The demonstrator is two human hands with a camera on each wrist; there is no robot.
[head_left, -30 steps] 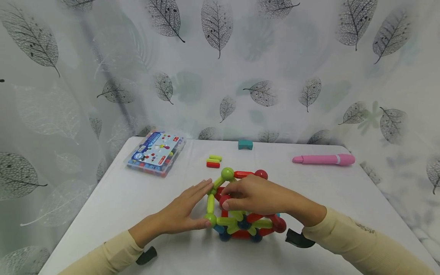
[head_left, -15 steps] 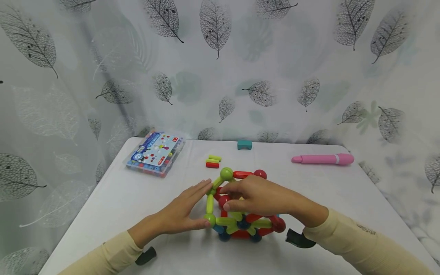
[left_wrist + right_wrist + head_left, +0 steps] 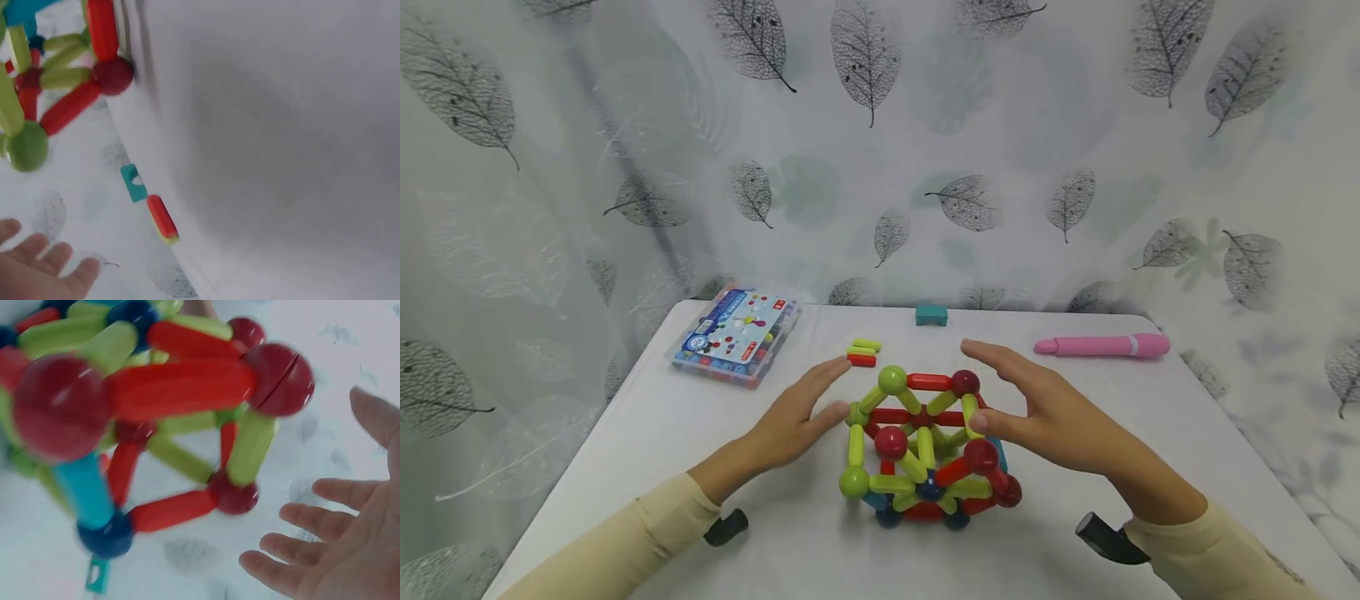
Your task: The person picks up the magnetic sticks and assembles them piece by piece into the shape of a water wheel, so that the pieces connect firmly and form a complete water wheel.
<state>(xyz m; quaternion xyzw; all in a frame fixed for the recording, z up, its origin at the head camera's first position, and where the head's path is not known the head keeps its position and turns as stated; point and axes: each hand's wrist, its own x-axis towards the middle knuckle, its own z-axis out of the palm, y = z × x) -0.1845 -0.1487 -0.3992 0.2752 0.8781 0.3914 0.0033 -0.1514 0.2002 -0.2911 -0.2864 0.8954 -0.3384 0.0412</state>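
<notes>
leaf-patterned curtains hang behind the white desk (image 3: 700,433), and near its middle stands our rod-and-ball structure (image 3: 925,450), a cage of green, red and blue magnetic sticks joined by red, green and dark blue balls. our left hand (image 3: 790,421) hovers just beside its left face, fingers straight and relaxed, with the tips close to a green ball; whether they touch it we cannot tell. our right hand (image 3: 1045,412) is spread on the right side, palm toward the frame, and its grip has hold of nothing; the right wrist view shows the fingers (image 3: 312,519) parted and clear of the sticks. we judge the build well along: the frame stands on its own with both hands off it, several tiers of rods are linked, and it looks closed on the sides we can see. what may be left are the loose sticks (image 3: 863,352) lying behind the structure, a green one and a red one, and the box of parts (image 3: 737,333) at the back left. a small teal block (image 3: 931,315) and a pink pen-like object (image 3: 1101,345) lie further back, well apart from the work.
</notes>
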